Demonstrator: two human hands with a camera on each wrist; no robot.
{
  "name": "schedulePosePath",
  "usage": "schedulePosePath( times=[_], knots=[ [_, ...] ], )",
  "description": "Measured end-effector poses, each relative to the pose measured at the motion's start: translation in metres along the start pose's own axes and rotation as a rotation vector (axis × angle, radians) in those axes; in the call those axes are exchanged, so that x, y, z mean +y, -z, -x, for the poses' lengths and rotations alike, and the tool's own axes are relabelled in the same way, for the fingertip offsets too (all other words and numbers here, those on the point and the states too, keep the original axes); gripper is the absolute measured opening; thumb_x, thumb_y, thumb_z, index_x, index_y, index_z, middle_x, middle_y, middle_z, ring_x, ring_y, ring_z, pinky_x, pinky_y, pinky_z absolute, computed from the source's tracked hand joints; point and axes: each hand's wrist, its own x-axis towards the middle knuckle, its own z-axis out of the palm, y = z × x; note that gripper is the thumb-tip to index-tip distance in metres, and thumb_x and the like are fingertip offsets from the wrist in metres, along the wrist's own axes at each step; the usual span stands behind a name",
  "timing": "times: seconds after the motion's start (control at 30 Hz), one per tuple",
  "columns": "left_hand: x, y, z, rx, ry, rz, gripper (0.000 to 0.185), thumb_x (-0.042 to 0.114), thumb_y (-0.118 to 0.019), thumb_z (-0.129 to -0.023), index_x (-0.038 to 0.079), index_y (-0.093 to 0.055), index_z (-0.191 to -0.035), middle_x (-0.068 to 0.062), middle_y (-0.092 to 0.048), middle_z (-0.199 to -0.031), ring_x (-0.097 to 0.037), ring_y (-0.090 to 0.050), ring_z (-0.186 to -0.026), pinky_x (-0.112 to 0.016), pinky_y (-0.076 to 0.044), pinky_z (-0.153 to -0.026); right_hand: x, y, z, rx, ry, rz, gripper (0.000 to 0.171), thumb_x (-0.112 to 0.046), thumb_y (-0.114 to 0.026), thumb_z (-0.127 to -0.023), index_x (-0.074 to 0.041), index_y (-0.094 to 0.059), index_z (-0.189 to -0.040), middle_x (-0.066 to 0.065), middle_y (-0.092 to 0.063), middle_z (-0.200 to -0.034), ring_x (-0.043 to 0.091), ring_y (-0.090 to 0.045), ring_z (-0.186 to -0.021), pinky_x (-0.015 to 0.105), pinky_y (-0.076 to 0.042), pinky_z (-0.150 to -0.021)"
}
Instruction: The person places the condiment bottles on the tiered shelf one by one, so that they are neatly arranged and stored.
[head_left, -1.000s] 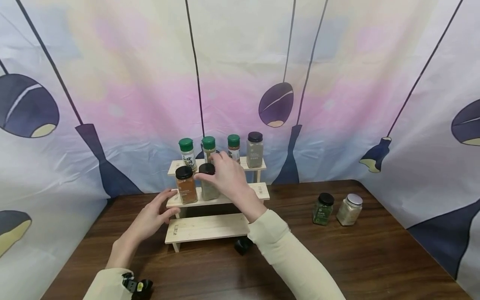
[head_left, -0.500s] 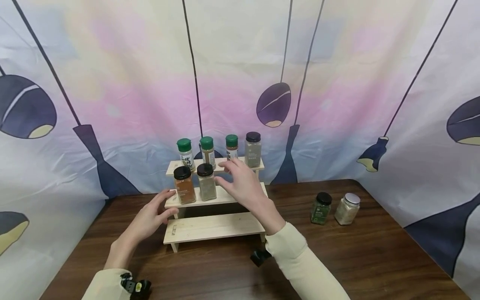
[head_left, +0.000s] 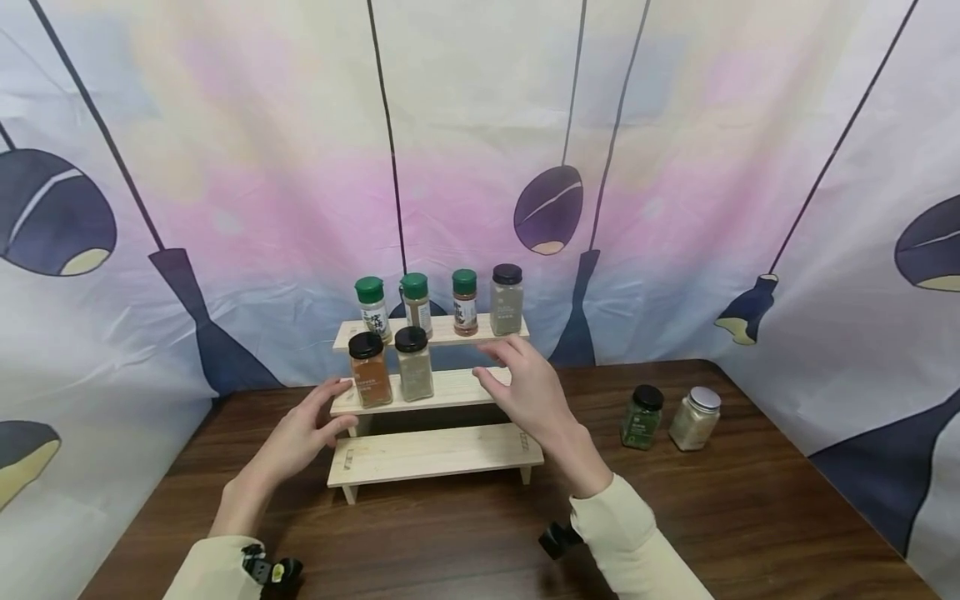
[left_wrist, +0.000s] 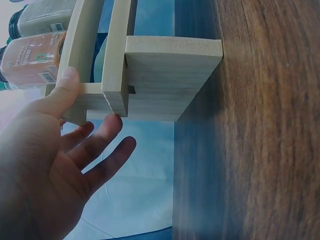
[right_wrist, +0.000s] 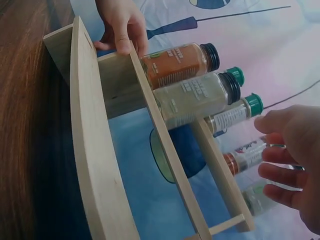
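Nearest me, my left hand (head_left: 300,433) sits at the left end of the wooden rack (head_left: 431,454). Fingers relaxed and spread; the thumb tip rests on the end of the middle shelf (head_left: 450,390), and the left wrist view shows the other fingers just below that shelf's end post, not wrapped round anything.

My right hand (head_left: 532,392) hangs in front of the right part of the middle shelf, fingers loosely spread and slightly bent, holding nothing. Cannot tell whether the fingertips touch the shelf edge; the right wrist view shows air between the fingers (right_wrist: 280,175) and the jars.

On the middle shelf, left part, between my two hands: an orange spice jar (head_left: 370,369) with a black lid, and just beside it on its right a pale grey-green spice jar (head_left: 414,363), also black-lidded. Both upright. The pale jar is the nearer one to my right hand, but apart from it, off to that hand's left.

Top shelf, further back: three green-lidded bottles (head_left: 416,302) in a row, then a taller grey jar (head_left: 507,298) with a black lid at the right end.

Well off to the right on the table (head_left: 750,517): a dark green jar (head_left: 642,417) and a silver-lidded jar (head_left: 696,418), side by side
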Motion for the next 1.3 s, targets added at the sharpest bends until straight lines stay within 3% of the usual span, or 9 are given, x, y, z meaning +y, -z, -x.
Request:
schedulePosePath(
  times=[0.73,1.03,1.3],
  knots=[
    [0.001,0.001,-0.001,0.0,-0.003,-0.001,0.07,0.043,-0.06,-0.098,0.013,-0.033,-0.155,-0.023,-0.021,-0.162,-0.016,-0.066,-0.071,-0.042,-0.052,-0.076,0.018,0.002,0.028,0.0,-0.02,0.0,0.028,-0.019,-0.079,-0.086,-0.008,-0.073,-0.111,0.003,-0.066,-0.092,0.02,-0.065,-0.085,0.032,-0.055,-0.072],
    [-0.002,0.001,0.002,0.006,0.007,-0.006,0.072,0.047,-0.06,-0.098,0.013,-0.033,-0.155,-0.023,-0.02,-0.163,-0.018,-0.067,-0.072,-0.044,-0.053,-0.078,0.029,0.01,0.027,-0.151,-0.003,0.008,0.024,-0.02,-0.076,-0.089,-0.011,-0.073,-0.111,0.001,-0.067,-0.098,0.018,-0.063,-0.09,0.032,-0.054,-0.073],
    [-0.002,0.0,-0.001,-0.008,0.002,-0.003,0.07,0.041,-0.061,-0.099,0.014,-0.032,-0.156,-0.022,-0.019,-0.164,-0.017,-0.066,-0.071,-0.042,-0.051,-0.076,0.058,0.029,0.034,-0.269,-0.178,0.005,0.03,-0.027,-0.071,-0.094,-0.013,-0.07,-0.12,0.001,-0.066,-0.102,0.017,-0.062,-0.092,0.037,-0.052,-0.079]
  ],
)
